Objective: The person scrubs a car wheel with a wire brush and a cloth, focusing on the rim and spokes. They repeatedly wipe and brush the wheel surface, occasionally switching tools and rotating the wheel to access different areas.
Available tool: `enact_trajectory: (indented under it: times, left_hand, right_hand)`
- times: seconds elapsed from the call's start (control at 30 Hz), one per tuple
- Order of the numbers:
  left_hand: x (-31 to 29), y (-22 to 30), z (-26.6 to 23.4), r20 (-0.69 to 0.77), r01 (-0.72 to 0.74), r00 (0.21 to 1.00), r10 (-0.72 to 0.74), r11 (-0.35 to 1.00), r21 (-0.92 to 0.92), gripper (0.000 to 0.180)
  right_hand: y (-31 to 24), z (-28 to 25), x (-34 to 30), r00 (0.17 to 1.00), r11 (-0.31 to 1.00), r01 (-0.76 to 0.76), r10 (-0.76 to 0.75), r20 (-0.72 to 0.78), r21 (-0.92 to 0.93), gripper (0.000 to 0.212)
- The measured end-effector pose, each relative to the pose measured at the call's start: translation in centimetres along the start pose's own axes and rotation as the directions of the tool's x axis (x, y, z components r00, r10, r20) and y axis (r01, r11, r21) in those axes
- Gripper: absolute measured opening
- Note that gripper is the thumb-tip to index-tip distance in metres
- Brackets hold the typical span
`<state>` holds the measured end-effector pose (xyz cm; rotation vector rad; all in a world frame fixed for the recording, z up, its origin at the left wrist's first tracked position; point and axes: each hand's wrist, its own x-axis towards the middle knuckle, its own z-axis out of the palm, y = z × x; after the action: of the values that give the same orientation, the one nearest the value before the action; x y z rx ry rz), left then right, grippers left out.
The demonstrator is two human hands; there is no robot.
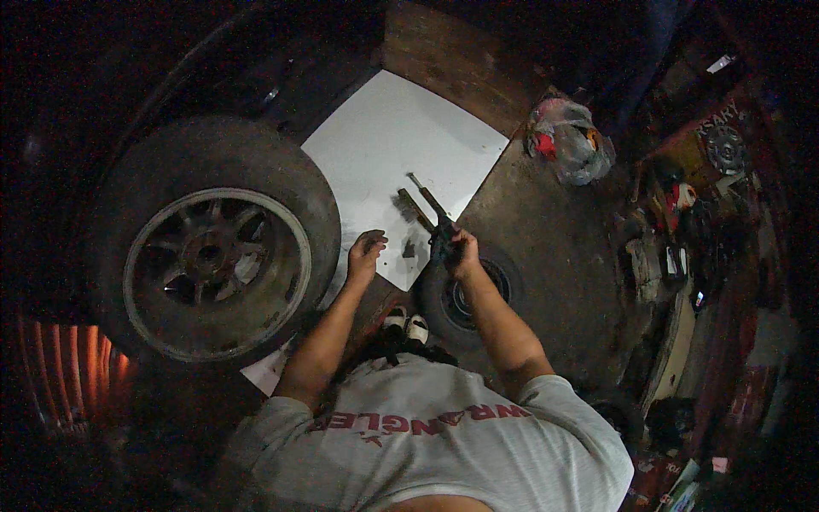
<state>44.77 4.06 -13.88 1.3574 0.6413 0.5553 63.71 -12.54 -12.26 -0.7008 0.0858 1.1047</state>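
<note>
My right hand [465,254] is closed around a dark, bulky part with a long thin rod [432,201] that points up and to the left. Too little light falls on this part to tell its exact kind. Alongside the rod is a narrow, brownish piece with a brush-like look [414,207], over the white board [367,128]; whether it touches the held part I cannot tell. To the left of these, my left hand [367,253] hovers over the board's lower edge, fingers loosely bent and apart, with nothing seen in it.
A big tyre on a spoked wheel [217,341] stands at the left. Below my right hand lies a smaller wheel [432,309]. A filled plastic bag [580,154] sits on the floor at far right, and cluttered shelves [674,256] line the right side. Wooden boarding [435,60] lies beyond.
</note>
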Motion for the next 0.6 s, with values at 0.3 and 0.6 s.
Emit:
enact_trajectory:
  times: [0.3,0.6]
  left_hand:
    - [7.5,-6.2,2.4,0.017,0.109,0.994,-0.111,0.992,0.058,0.029]
    - [13.3,-7.0,3.9,-0.091,0.048,0.995,-0.031,0.981,0.19,0.025]
  right_hand:
    - [-2.3,-3.1,3.9,0.903,0.986,-0.08,0.009,-0.43,-0.146,0.051]
    - [-0.8,-6.9,9.8,0.859,0.935,0.16,-0.29,-0.422,-0.316,0.04]
